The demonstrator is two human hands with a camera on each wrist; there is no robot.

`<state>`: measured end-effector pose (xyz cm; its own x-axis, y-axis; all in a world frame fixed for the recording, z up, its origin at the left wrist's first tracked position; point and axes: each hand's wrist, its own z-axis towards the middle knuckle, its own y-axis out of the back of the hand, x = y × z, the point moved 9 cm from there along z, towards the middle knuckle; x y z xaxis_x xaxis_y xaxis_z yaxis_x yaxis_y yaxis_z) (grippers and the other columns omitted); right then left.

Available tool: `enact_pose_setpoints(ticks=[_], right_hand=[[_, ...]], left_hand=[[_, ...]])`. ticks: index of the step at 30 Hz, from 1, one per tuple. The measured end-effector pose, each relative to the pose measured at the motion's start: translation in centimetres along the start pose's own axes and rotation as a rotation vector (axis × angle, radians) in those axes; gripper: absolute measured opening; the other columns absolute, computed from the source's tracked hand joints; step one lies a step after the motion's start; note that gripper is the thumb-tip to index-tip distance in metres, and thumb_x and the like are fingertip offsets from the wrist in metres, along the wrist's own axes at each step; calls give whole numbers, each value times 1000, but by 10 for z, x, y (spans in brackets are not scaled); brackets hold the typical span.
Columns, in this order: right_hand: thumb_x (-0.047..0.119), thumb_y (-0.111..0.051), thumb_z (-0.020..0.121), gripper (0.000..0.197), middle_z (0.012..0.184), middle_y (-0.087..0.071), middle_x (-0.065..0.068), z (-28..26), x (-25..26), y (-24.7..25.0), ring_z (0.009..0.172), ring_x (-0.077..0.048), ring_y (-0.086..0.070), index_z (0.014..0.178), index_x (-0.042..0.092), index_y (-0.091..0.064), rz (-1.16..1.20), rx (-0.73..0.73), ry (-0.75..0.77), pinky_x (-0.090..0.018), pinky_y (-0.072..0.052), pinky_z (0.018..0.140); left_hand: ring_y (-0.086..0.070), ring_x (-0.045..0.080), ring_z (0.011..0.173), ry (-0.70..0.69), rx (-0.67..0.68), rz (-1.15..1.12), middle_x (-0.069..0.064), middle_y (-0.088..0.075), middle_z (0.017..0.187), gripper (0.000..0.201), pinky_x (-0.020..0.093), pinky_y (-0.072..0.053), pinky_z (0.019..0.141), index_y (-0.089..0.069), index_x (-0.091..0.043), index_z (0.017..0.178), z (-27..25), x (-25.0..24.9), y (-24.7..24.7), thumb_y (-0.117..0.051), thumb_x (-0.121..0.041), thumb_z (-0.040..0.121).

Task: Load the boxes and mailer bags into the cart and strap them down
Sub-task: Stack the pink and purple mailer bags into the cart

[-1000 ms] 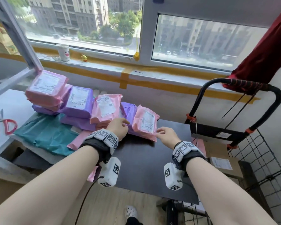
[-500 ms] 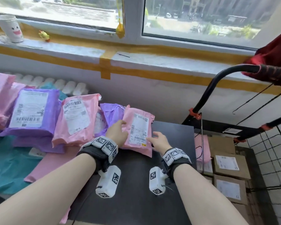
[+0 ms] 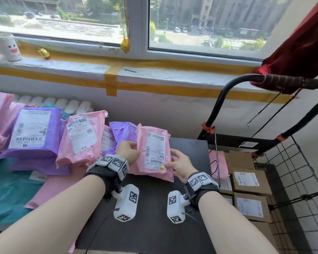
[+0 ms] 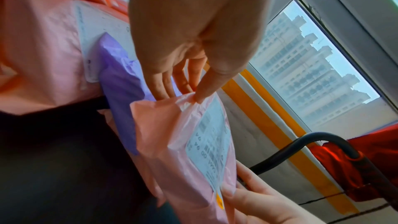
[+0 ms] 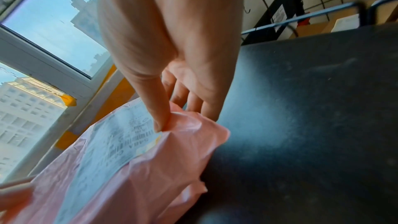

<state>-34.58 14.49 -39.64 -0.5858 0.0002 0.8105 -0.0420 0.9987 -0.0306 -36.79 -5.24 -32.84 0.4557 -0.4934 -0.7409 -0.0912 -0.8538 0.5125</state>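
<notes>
Here, gripping one pink mailer bag (image 3: pixel 152 153) at both side edges, ready for lifting.

Pinched by right hand (image 3: pixel 180 165) at its near right corner, thumb on the label, fingers beneath; pinched likewise by left hand (image 3: pixel 128 152) on the opposite edge. Beyond the fingertips, leaning on a purple mailer (image 3: pixel 122 132); further right, cart (image 3: pixel 301 173) with boxes (image 3: pixel 250 180) loaded, presumably its destination.

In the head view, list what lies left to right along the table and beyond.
Purple mailer bag → large pink mailer bag → left hand → held pink mailer bag → right hand → cardboard boxes → cart's wire side.
</notes>
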Motion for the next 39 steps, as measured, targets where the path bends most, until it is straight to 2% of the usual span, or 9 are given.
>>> enact_pose_setpoints(ticks=[6,8,10,15,19,24,28,32,39], right_hand=[[-19,-60,78,62,116,-65,-16,-71,6,23,104,-28,-65,131,9,-47,19,-70,124,-47,-54,89],[-18,-63,76,64,115,-65,-15,-101,3,33,103,-26,-66,131,9,-47,15,-98,155,-48,-54,88],[-17,-66,74,65,114,-65,-15,-131,-3,45,103,-26,-66,130,10,-48,13,-139,182,-46,-55,87],[-14,-73,69,68,113,-65,-13,-204,-13,81,105,-26,-64,129,9,-50,-21,-248,229,-43,-56,87],[-13,-75,67,70,112,-65,-12,-253,-18,113,105,-24,-64,128,11,-51,-43,-317,259,-44,-56,87],[-16,-70,71,63,107,-66,-8,-297,-28,169,103,-22,-65,128,6,-52,-31,-408,294,-40,-57,86],[-15,-65,76,58,105,-66,-4,-312,-43,233,100,-17,-65,127,9,-53,-54,-459,285,-36,-58,82],[-13,-65,77,54,104,-67,-6,-313,-58,307,98,-15,-65,125,10,-55,-118,-485,254,-24,-57,71],[-4,-66,82,48,105,-66,-2,-290,-75,428,98,-12,-63,125,13,-56,-258,-387,190,-17,-53,67]], left_hand=[[-58,10,56,-86,45,-242,5,-61,73,36,13,-49,44,-60,-2,115,-60,-5,-4,-61,8,80],[-59,3,45,-129,80,-289,4,-60,71,36,11,-48,41,-60,-7,111,-85,-6,-10,-62,10,79],[-57,-1,41,-172,103,-310,4,-61,71,36,11,-48,42,-61,-9,108,-109,-7,-17,-64,10,78],[-59,16,64,-231,181,-334,7,-64,77,39,19,-53,50,-61,0,109,-157,-13,-39,-56,19,75],[-59,24,79,-266,273,-329,14,-63,91,42,30,-52,63,-59,-5,111,-197,-30,-65,-58,19,76],[-61,26,82,-295,348,-293,16,-65,97,41,30,-51,61,-60,-7,109,-229,-56,-115,-60,17,76],[-63,27,84,-302,394,-248,15,-66,98,41,35,-54,68,-60,-8,108,-249,-81,-177,-60,17,76],[-66,21,80,-265,404,-202,8,-66,93,44,29,-55,58,-58,-7,116,-265,-103,-251,-59,15,78],[-66,18,80,-153,341,-190,8,-67,94,42,26,-55,60,-58,-7,119,-271,-126,-373,-57,12,81]])
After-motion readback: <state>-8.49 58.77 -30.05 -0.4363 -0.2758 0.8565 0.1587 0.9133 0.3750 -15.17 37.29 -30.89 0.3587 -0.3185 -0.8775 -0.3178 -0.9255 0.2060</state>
